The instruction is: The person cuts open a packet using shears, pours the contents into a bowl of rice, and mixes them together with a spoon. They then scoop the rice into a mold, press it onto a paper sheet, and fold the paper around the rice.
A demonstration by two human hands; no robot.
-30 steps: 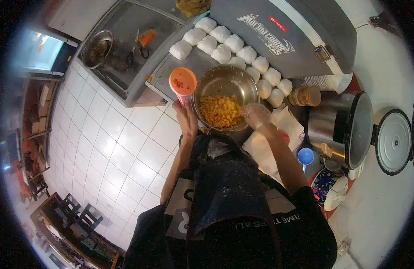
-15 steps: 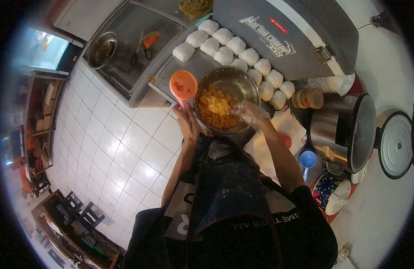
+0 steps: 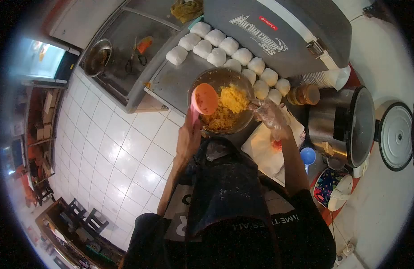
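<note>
My left hand (image 3: 189,136) is closed round the handle of an orange-pink measuring cup (image 3: 206,98), tilted so that its inside shows a few reddish bits. The cup hangs over the left part of a metal mixing bowl (image 3: 202,74). Orange shredded filling (image 3: 218,122) lies in the bowl. My right hand (image 3: 270,117), in a clear plastic glove, is closed at the bowl's right rim on what looks like a spoon. A yellow mound of filling (image 3: 233,99) sits at the spoon's end, covering most of it.
White dough balls (image 3: 216,56) in rows line the counter behind the bowl, before a grey cooler box (image 3: 278,36). To the right are a lidded jar (image 3: 307,94), a large steel pot (image 3: 330,121), a blue scoop (image 3: 307,155) and white paper (image 3: 263,148). Scissors (image 3: 136,60) lie far left.
The measuring cup has moved right, from beside the bowl to over it. My right hand has shifted right toward the rim, and the yellow mound looks raised and larger.
</note>
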